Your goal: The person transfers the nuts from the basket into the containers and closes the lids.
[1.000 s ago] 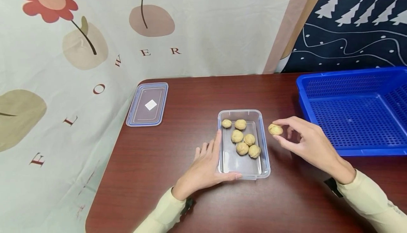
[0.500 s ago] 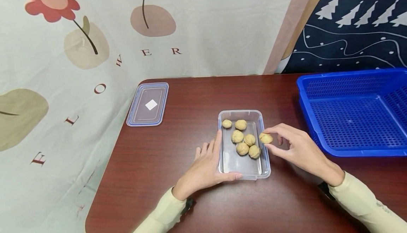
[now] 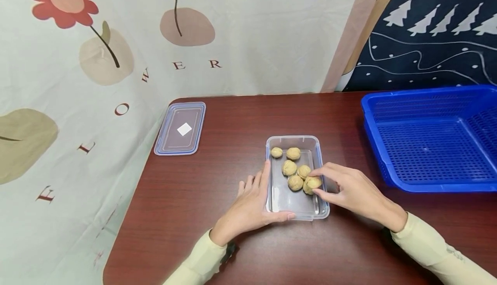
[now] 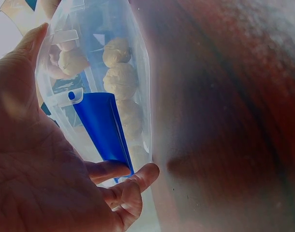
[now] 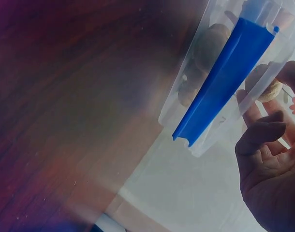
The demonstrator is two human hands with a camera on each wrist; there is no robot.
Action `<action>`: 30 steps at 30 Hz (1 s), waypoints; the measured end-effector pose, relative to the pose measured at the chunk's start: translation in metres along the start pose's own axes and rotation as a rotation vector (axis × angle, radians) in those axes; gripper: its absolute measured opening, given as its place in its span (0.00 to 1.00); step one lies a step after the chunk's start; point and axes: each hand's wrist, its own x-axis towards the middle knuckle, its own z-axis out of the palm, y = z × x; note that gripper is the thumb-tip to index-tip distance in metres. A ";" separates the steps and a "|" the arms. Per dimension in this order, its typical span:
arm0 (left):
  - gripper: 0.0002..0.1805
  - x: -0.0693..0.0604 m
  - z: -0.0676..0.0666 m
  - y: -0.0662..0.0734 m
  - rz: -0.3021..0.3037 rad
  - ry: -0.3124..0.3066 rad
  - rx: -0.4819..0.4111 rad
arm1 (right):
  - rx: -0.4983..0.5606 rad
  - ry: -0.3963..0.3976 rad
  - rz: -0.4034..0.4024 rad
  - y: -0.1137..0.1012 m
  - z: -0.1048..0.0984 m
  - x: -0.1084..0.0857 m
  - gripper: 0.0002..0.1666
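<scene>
A clear plastic container (image 3: pixel 287 204) with blue side clips stands on the table in the middle of the head view. Several walnuts (image 3: pixel 289 168) lie on its floor, mostly toward the centre and right. My left hand (image 3: pixel 246 209) rests against its near left corner, index finger along the left wall and thumb along the front. Between the thumb and fingertips of my right hand (image 3: pixel 355 190) is a walnut (image 3: pixel 313 182), held inside the container above another walnut that it partly hides. The right wrist view shows that pinched walnut (image 5: pixel 269 88) near the rim.
A blue perforated basket (image 3: pixel 423 147) stands at the right. The container's lid (image 3: pixel 171 136), with a white square label on it, lies at the far left of the brown table (image 3: pixel 217 159). A printed cloth (image 3: pixel 264 52) hangs behind.
My right hand has moved left and toward me, carrying the walnut from outside the container's right wall to over the walnuts inside. The left hand has stayed in place.
</scene>
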 end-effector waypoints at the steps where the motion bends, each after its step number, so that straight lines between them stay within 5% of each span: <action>1: 0.79 -0.001 0.000 0.000 0.000 0.001 -0.001 | -0.002 -0.007 -0.006 -0.001 0.002 0.000 0.26; 19: 0.79 0.001 -0.002 0.000 0.003 -0.018 -0.005 | -0.074 -0.025 -0.053 -0.006 0.016 0.004 0.24; 30: 0.79 0.000 -0.001 0.001 0.006 0.002 -0.008 | -0.078 -0.026 -0.014 -0.008 0.015 0.000 0.22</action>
